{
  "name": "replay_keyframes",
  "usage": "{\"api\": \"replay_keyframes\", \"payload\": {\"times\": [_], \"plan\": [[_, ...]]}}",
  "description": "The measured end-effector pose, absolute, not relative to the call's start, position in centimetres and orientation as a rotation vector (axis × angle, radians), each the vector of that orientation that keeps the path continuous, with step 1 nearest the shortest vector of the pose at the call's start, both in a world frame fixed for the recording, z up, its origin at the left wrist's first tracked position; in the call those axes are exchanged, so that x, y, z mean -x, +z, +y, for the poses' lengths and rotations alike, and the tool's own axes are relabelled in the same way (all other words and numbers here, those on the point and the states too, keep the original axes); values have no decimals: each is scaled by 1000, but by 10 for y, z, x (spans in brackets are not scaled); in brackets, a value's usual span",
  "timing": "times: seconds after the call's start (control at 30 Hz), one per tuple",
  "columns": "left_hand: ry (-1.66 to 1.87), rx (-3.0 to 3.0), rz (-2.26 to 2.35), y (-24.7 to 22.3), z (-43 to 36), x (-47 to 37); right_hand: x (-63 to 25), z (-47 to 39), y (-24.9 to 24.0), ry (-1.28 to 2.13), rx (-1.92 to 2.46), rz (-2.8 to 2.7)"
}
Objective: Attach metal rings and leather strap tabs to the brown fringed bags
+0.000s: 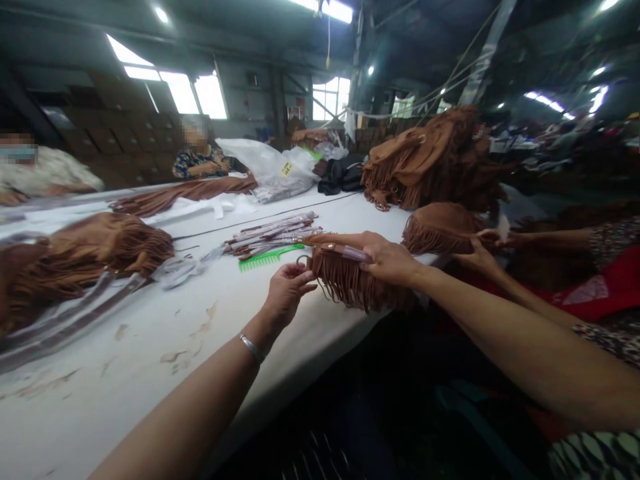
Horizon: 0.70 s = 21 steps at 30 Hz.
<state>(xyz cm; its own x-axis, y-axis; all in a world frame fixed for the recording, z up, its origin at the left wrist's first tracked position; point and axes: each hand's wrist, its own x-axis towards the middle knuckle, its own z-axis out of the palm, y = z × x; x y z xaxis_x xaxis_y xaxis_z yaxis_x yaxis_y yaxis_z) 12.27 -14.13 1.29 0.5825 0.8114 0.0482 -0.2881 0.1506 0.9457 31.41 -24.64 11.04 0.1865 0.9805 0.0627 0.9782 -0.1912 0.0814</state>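
Worktop (150, 347): long, white, scuffed, running from the near corner away toward the far wall; its near edge passes under the person's arms.

Heap of brown fringed bags (435, 160): piled at the far right edge.

Second heap of fringed pieces (100, 250): left side, partly in clear plastic wrap.

Clear plastic sacks (270, 170): far edge, beside a seated co-worker.

Fringed bag in hand (350, 283): tan suede with long tassels, overhanging the near edge, mid-worktop. The step looks like fitting or checking its metal ring hardware; the next move would call for a steady pinch at the ring while the other hand keeps the flap flat.

Bundle of wrapped straps (275, 235): just behind the bag.

Green comb (270, 257): lying flat between bundle and bag.

Right hand (387, 260): fingers extended, pressed flat on the bag's top.

Left hand (287, 290): half closed, fingertips pinching at the ring on the bag's left end.

Neighbour's hand (480, 253): to the right, on another fringed piece.
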Motion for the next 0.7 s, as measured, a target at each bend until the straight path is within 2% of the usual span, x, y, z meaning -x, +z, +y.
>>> {"api": "replay_keyframes", "payload": {"times": [0.1,0.2,0.37,0.5,0.57,0.7], "plan": [[998,-1086,486,35,-136,-114,-292,-245,139,330,-2446,1913],[1108,-1071,453,62,-125,-94,-245,-241,157,304,-2484,1979],[1168,-1139,541,91,-85,-28,-135,-215,145,139,-2327,2381],[891,-1295,748,74,-47,44,-68,-180,106,-531,-1897,2639],[723,-1386,829,56,-33,72,-61,-162,90,-726,-1726,2645],[556,-1585,1014,24,-10,87,-100,-117,89,-397,-1943,2435]]}}
